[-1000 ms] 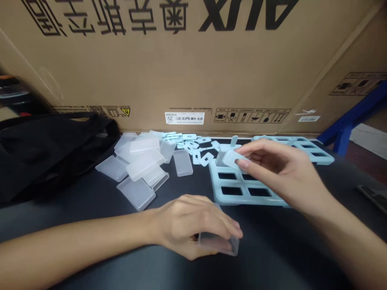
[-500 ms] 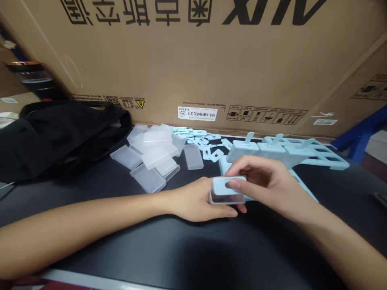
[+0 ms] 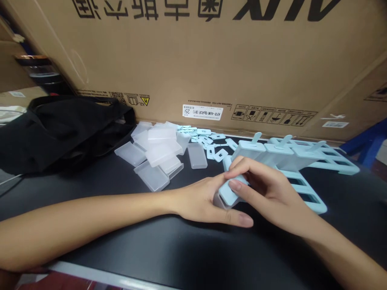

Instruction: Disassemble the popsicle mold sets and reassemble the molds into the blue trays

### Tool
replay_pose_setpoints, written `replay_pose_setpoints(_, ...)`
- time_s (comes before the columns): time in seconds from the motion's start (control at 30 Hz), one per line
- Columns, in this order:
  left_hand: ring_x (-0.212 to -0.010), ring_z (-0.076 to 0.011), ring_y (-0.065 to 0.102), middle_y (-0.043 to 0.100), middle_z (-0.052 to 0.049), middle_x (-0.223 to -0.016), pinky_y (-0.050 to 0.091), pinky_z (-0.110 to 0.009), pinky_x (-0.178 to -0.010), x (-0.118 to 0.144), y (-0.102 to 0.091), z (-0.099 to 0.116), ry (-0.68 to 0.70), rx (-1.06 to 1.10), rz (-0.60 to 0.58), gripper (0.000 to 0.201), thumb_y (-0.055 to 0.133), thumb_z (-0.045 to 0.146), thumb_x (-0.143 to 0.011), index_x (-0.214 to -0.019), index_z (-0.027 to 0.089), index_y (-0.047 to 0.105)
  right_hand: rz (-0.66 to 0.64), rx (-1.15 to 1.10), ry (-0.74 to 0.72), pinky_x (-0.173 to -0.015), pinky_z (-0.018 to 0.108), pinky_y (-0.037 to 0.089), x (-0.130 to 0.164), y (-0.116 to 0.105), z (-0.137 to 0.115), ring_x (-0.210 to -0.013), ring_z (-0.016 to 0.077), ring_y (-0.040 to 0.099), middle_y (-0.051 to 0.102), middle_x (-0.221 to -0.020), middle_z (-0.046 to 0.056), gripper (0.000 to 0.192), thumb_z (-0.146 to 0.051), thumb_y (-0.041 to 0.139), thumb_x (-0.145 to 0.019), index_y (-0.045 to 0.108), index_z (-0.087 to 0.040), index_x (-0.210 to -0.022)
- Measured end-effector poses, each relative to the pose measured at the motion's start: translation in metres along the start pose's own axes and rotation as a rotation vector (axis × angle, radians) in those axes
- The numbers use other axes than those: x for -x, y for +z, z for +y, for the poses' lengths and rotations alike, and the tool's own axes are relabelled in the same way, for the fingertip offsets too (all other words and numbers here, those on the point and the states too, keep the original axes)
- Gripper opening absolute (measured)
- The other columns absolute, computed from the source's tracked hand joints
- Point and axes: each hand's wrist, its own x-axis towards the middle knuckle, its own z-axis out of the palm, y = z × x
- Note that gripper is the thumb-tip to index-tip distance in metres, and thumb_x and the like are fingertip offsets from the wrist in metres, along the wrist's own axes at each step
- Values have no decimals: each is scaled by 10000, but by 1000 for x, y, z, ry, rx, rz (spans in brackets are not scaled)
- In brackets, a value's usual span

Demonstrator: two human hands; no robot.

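Note:
My left hand (image 3: 208, 201) lies on the black table and holds a clear plastic mould cup (image 3: 218, 200), mostly hidden by fingers. My right hand (image 3: 266, 189) presses a light blue lid (image 3: 231, 190) onto that cup, thumb and forefinger pinching it. Just behind my right hand stands a light blue rack (image 3: 314, 201) with rectangular slots. Three capped moulds with stick handles (image 3: 281, 155) sit in its far row.
A heap of clear cups (image 3: 157, 155) lies left of centre, with loose blue lids and sticks (image 3: 208, 141) behind. A black bag (image 3: 60, 129) sits at the left. A large cardboard box (image 3: 193, 56) walls the back. The table's front edge (image 3: 90, 274) runs low left.
My right hand brought the blue lid from above the rack down onto the clear cup in my left hand. The lid is now tilted and pressed against the cup. The camera shifted slightly.

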Motion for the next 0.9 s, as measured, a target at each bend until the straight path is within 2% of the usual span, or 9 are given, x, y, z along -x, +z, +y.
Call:
replay_pose_setpoints(0.07, -1085, -232, 562, 550, -60, -1182, 496, -387, -931, 0, -1, -1, 57, 26, 14, 585, 793, 436, -792, -1234, 229, 470, -4, 34, -32, -678, 270, 487, 0, -1, -1, -793, 142, 585, 616, -898, 10, 53, -267, 621, -966, 662, -276, -998)
replay_pose_setpoints(0.13, -1168, -267, 532, 528, -81, -1238, 477, -413, -976, 1, -2, -5, 95, 38, 37, 668, 822, 475, -753, -1254, 225, 457, -7, 60, -66, -692, 266, 496, 0, -2, -3, -816, 139, 604, 636, -928, 12, 75, -248, 614, -969, 676, -281, -996)
replay_pose_setpoints(0.23, -961, -223, 562, 562, -60, -1047, 497, -363, -826, 5, -1, -14, 102, 60, 55, 676, 785, 622, -738, -1167, 206, 468, -2, 47, -95, -747, 260, 534, 1, -4, -9, -871, 140, 652, 660, -976, 17, 116, -228, 605, -973, 693, -288, -1020)
replay_pose_setpoints(0.33, -773, -159, 511, 535, -11, -871, 450, -298, -689, 7, 2, -19, 165, 108, 60, 688, 659, 752, -773, -1138, 211, 439, 26, 15, -86, -757, 241, 564, 2, -6, -13, -892, 142, 684, 679, -986, 17, 145, -217, 617, -965, 697, -299, -1053)
replay_pose_setpoints(0.43, -776, -154, 505, 540, -19, -886, 434, -298, -698, 8, 4, -18, 219, 84, 52, 703, 557, 781, -828, -1207, 208, 410, 70, 0, -62, -662, 198, 560, 3, -8, -14, -793, 120, 677, 686, -920, 6, 134, -223, 657, -940, 699, -302, -1040)
replay_pose_setpoints(0.53, -782, -156, 490, 534, -30, -911, 422, -309, -708, 9, 4, -16, 204, -8, 65, 684, 487, 798, -856, -1186, 203, 422, 84, -48, -30, -614, 175, 548, 4, -9, -13, -721, 104, 657, 678, -864, -2, 114, -226, 688, -919, 700, -293, -1011)
replay_pose_setpoints(0.67, -715, -144, 462, 515, -2, -841, 385, -287, -657, 11, 3, -17, 183, -80, 120, 674, 503, 805, -843, -1160, 215, 428, 90, -133, 15, -604, 166, 539, 3, -9, -12, -686, 93, 644, 663, -814, -13, 76, -232, 699, -911, 694, -281, -969)
replay_pose_setpoints(0.77, -765, -173, 537, 580, -33, -905, 427, -311, -693, 11, 3, -18, 171, -106, 158, 740, 492, 819, -837, -1249, 212, 403, 90, -99, 36, -622, 172, 531, 2, -8, -12, -710, 95, 623, 654, -837, -3, 47, -249, 703, -909, 703, -277, -946)
replay_pose_setpoints(0.9, -815, -203, 587, 621, -71, -987, 476, -357, -749, 11, 5, -19, 142, -144, 240, 734, 467, 815, -853, -1260, 209, 389, 83, -62, 16, -685, 214, 530, -1, -7, -11, -819, 128, 616, 642, -922, 26, 45, -259, 689, -918, 707, -273, -956)
